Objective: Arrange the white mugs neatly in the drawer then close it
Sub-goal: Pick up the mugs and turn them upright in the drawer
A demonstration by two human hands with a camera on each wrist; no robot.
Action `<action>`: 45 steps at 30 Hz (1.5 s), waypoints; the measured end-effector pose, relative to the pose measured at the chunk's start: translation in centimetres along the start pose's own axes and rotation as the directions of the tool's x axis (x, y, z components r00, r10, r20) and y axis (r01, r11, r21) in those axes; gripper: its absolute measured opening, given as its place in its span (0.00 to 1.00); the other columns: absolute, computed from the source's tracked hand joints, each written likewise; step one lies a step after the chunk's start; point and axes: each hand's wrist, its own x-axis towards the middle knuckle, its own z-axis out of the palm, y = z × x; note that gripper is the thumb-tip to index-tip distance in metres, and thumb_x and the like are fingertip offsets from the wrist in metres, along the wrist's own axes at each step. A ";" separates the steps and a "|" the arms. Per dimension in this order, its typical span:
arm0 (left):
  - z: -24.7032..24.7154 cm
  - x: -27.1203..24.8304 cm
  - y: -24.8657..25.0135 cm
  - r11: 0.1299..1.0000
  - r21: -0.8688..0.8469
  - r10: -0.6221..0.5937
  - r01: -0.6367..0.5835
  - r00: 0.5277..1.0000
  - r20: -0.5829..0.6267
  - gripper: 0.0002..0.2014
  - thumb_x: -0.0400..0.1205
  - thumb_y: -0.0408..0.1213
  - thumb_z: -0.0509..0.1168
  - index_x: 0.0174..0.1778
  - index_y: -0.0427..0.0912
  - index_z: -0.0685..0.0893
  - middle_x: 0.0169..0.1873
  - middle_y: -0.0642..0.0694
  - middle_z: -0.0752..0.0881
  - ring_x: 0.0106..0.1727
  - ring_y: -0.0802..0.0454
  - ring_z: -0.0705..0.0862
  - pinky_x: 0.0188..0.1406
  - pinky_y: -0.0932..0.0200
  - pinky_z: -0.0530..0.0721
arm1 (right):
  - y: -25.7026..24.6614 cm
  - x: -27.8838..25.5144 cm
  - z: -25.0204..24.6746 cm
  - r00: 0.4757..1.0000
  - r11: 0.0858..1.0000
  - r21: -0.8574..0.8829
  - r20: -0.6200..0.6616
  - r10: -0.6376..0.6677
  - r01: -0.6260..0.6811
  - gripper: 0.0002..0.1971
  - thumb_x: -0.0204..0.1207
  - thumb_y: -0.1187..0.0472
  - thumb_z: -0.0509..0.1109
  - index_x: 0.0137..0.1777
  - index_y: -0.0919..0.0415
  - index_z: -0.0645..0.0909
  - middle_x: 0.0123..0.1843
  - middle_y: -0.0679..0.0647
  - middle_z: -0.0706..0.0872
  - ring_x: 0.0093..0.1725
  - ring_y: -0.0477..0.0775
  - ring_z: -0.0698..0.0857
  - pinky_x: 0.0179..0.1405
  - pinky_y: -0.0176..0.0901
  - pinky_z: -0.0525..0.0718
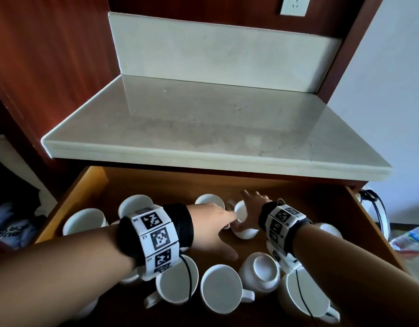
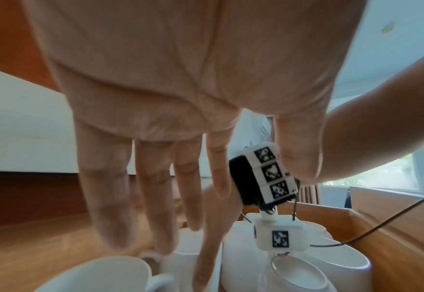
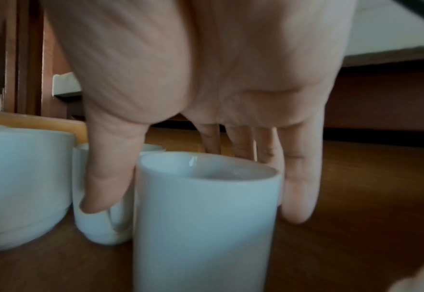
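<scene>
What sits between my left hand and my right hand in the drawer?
One white mug, seen in the head view, stands between the left hand and right hand.

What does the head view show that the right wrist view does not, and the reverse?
Only the head view shows the stone counter, the left hand and an upside-down mug near the drawer's front. Only the right wrist view shows the right hand's thumb on a mug's handle. Both show the right hand over white mugs in the open wooden drawer.
</scene>
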 end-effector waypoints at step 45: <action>-6.0 0.9 0.2 0.985 0.136 -0.072 0.110 0.964 -0.256 0.30 0.78 0.61 0.64 0.69 0.45 0.73 0.62 0.49 0.82 0.57 0.50 0.81 0.57 0.56 0.80 | 4.8 -11.0 -3.5 0.948 0.930 0.285 -0.277 -0.153 0.234 0.36 0.50 0.41 0.82 0.59 0.45 0.72 0.51 0.43 0.79 0.48 0.46 0.82 0.44 0.40 0.84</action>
